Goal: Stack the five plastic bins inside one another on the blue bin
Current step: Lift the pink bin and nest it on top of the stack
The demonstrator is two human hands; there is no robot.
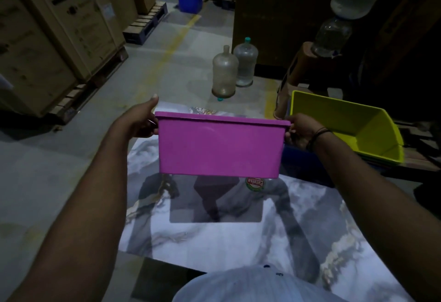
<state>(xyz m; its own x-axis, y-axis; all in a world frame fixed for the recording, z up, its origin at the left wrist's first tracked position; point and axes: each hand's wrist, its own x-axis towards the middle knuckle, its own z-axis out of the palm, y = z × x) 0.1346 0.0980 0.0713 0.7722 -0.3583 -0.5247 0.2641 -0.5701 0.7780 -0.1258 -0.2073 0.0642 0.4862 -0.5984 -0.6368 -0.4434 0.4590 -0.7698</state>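
- Currently, the purple bin (219, 145) hangs above the marble-patterned table (214, 242), upright, its long wall facing the camera.
- Left hand (140, 121) and right hand (299, 129) each close on one end of the rim.
- Risk: an uneven grip could tilt the bin so it jams instead of nesting.
- Target: the yellow bin (346, 129) tops the stack on the blue bin (300, 163), far right; a misaligned entry could shove the stack.
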